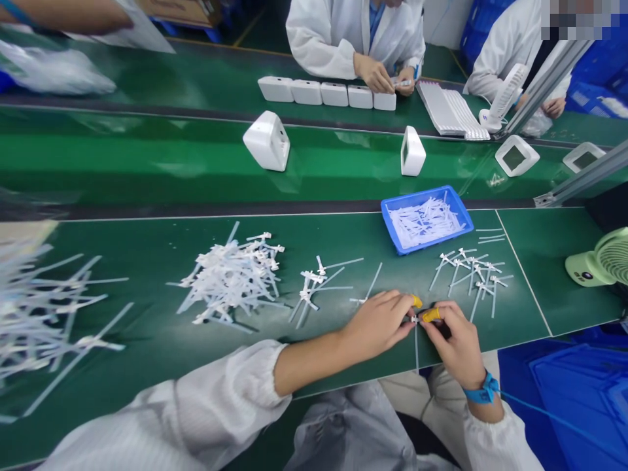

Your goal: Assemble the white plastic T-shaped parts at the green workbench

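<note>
A small white connector (pixel 415 319) with a thin pale strip (pixel 417 350) hanging below it is located between the two hands, above the near edge of the worktop (pixel 318 356). The left hand (pixel 375 324) pinches the connector from one side, fingers nearly together; the right hand (pixel 456 340) meets it from the other, thumb and index finger almost closed on it. Each hand wears a yellow finger cover (pixel 431 315). A blue wristband (pixel 483 390) encircles the right wrist.

A loose group of strip assemblies (pixel 473 267) lies beyond the right hand. A blue tray (pixel 396 241) containing white strips stands behind both hands. To the left lie a small cluster (pixel 309 288) and a larger heap (pixel 233 278) of assemblies. White device housings (pixel 269 140) stand farther back, on the green strip before a co-worker (pixel 324 39).
</note>
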Motion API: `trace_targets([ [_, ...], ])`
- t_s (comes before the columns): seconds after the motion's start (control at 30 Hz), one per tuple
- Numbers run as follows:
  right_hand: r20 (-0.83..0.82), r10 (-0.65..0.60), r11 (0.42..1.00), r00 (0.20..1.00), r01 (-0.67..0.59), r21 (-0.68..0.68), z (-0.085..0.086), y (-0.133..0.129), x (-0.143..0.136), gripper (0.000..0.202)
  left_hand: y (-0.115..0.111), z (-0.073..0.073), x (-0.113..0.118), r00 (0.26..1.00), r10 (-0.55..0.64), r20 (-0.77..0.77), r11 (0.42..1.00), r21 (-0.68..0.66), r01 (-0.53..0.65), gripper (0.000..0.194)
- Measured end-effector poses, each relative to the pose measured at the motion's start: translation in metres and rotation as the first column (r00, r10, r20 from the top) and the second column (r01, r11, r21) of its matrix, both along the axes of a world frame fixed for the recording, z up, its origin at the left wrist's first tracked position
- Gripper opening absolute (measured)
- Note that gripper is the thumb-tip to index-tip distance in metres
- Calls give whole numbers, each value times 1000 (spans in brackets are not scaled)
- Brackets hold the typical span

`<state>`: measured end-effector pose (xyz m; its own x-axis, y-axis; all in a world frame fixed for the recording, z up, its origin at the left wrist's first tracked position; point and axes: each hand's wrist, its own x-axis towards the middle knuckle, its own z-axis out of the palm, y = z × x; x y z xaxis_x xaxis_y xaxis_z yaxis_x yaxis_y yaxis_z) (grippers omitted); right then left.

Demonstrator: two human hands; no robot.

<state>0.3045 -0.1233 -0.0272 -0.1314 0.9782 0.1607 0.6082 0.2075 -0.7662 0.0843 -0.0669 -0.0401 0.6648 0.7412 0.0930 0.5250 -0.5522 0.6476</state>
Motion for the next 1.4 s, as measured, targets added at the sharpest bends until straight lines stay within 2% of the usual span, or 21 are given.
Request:
trace_targets([
  [0.27, 45, -15, 1000, 999, 14, 4, 1, 0, -6, 3, 2, -1, 0, 1000, -6, 18, 1000, -25, 6, 15],
  [0.43, 88, -17, 999, 996, 14, 28, 3, 1, -8, 7, 2, 1, 2, 1000, 5, 25, 999, -38, -4, 18],
  [0.63, 185, 76, 996, 980, -82, 24, 11, 7, -5, 11, 4, 5, 3, 1000, -8, -8, 999, -47, 8, 23],
  [0.8, 264, 249, 969, 932, -239, -70, 23, 19, -3, 13, 5, 7, 3, 1000, -4, -17, 999, -55, 3, 23],
  [0.87, 304, 285, 958, 909, -266, -104, 26, 24, -1, 13, 5, 6, 3, 1000, -2, -3, 998, -62, 2, 24],
  [1.0, 345, 301, 953, 889, -271, -133, 29, 27, 5, 9, 6, 1, 4, 1000, -3, 26, 998, -69, 5, 24],
  [1.13, 336, 333, 942, 881, -329, -70, 32, 26, 10, 14, 7, -2, 5, 1000, 6, 27, 998, -66, -4, 31],
  [1.27, 339, 360, 929, 869, -366, -49, 35, 29, 9, 16, 8, 0, 6, 1000, 6, 30, 995, -98, -3, 28],
  [1.4, 415, 384, 919, 825, -385, -84, 36, 32, 6, 16, 9, 4, 6, 1000, 5, 17, 994, -108, -3, 21],
])
